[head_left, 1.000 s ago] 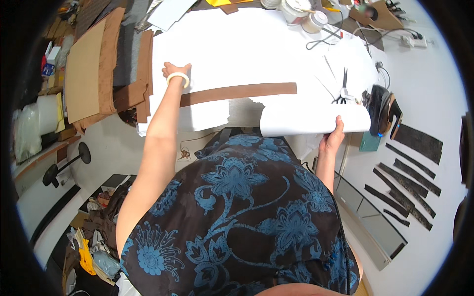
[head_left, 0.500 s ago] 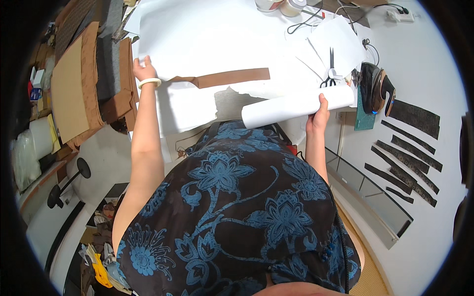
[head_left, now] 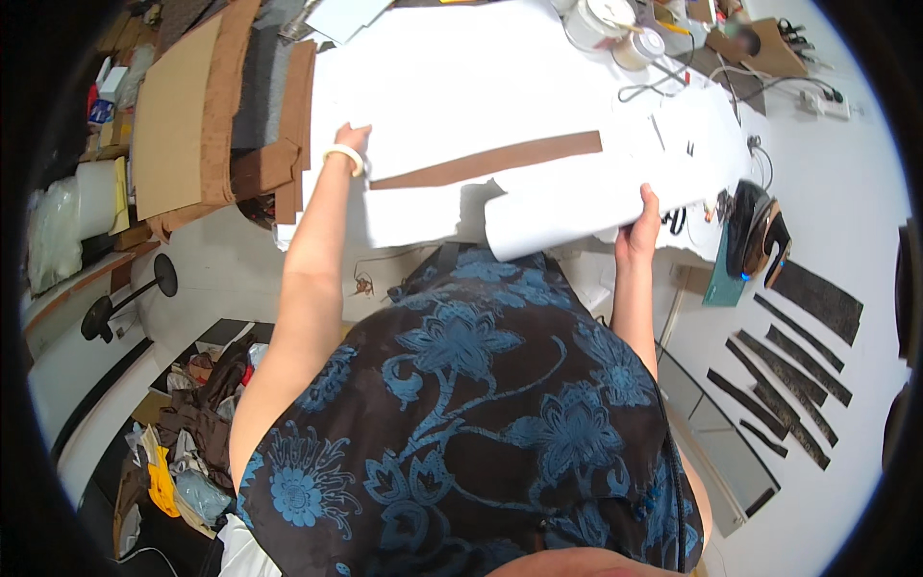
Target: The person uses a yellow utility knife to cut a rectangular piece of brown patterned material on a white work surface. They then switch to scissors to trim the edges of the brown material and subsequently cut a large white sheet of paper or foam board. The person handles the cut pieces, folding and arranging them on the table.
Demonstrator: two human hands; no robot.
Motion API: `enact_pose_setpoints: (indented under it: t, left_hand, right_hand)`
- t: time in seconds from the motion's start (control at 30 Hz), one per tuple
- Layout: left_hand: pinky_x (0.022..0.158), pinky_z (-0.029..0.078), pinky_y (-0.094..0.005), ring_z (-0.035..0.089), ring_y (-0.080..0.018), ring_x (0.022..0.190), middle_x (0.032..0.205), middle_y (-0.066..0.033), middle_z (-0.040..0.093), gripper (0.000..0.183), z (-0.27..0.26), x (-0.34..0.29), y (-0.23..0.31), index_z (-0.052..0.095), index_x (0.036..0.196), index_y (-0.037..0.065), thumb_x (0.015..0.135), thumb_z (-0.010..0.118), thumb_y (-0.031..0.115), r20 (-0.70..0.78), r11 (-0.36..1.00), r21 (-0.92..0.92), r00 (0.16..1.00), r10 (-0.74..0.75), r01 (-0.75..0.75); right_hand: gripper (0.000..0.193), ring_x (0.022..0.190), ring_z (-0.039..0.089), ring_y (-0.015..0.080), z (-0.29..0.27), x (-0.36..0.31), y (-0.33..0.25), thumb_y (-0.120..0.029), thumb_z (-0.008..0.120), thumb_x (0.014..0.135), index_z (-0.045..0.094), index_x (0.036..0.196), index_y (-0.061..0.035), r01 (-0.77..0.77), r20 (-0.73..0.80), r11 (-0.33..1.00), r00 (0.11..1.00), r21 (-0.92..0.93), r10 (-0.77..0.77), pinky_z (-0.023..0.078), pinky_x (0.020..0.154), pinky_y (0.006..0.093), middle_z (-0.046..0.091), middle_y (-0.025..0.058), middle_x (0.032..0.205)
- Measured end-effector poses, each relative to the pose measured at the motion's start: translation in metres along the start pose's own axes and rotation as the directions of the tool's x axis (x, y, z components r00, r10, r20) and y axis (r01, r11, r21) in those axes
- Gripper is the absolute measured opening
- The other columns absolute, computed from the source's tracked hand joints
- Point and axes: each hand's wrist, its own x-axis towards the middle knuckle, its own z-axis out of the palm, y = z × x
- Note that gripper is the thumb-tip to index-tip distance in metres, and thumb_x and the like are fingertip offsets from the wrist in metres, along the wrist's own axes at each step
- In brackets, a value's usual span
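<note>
My right hand (head_left: 638,235) grips a roll of white paper (head_left: 562,212) from below, thumb on top, at the near edge of the table. My left hand (head_left: 354,137), wearing a pale bangle, rests on the white sheet (head_left: 452,77) with its visible fingers stretched out; some of them are hidden. Just right of it starts a long brown strip (head_left: 490,160), lying across the white paper. Black scissors (head_left: 677,222) lie partly under the roll; their handles show below it.
Two jars (head_left: 600,21) and loose cables stand at the back right. An iron (head_left: 755,236) sits beyond the roll's right end, over a green mat (head_left: 723,281). Folded brown material and board (head_left: 173,125) border the left side. Dark strips (head_left: 808,298) hang on the right wall.
The view has shifted. My left hand has moved right from the sheet's left edge to beside the brown strip. The roll in my right hand now covers the middle of the scissors.
</note>
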Motion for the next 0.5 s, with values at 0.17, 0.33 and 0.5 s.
enact_pose_setpoints:
  t: [0.17,0.33,0.5]
  left_hand:
    - [0.113,0.041,-0.0401,0.051,-0.0340,0.135,0.147,-0.0238,0.050,0.066,-0.012,0.001,-0.037,0.036,0.151,-0.007,0.095,0.066,0.010,-0.047,0.992,-0.047,0.992,0.113,-0.115]
    - [0.093,0.053,-0.0408,0.065,-0.0299,0.108,0.127,-0.0203,0.063,0.044,-0.008,-0.048,-0.058,0.052,0.136,-0.008,0.094,0.063,0.001,-0.304,0.904,-0.427,0.946,-0.111,-0.031]
    - [0.088,0.057,-0.0421,0.067,-0.0315,0.104,0.128,-0.0211,0.062,0.043,-0.001,-0.078,-0.113,0.048,0.137,-0.008,0.097,0.060,0.000,-0.452,0.844,-0.536,0.854,-0.258,-0.029]
  right_hand:
    - [0.053,0.119,0.060,0.0221,-0.003,0.002,0.001,-0.030,0.069,0.093,0.056,0.132,0.0035,-0.013,-0.012,1.000,1.000,-0.004,0.013,0.047,0.103,0.0363,0.063,0.0114,0.128]
    - [0.062,0.125,0.056,0.0243,-0.017,0.005,-0.002,-0.033,0.070,0.092,0.051,0.138,0.0029,-0.014,-0.066,0.999,0.998,-0.037,0.012,0.044,0.108,0.0382,0.060,0.0124,0.133]
    - [0.061,0.121,0.057,0.0219,-0.009,0.005,-0.010,-0.030,0.071,0.091,0.051,0.135,0.0063,-0.017,-0.067,1.000,0.998,-0.011,0.016,0.045,0.102,0.0356,0.060,0.0129,0.131]
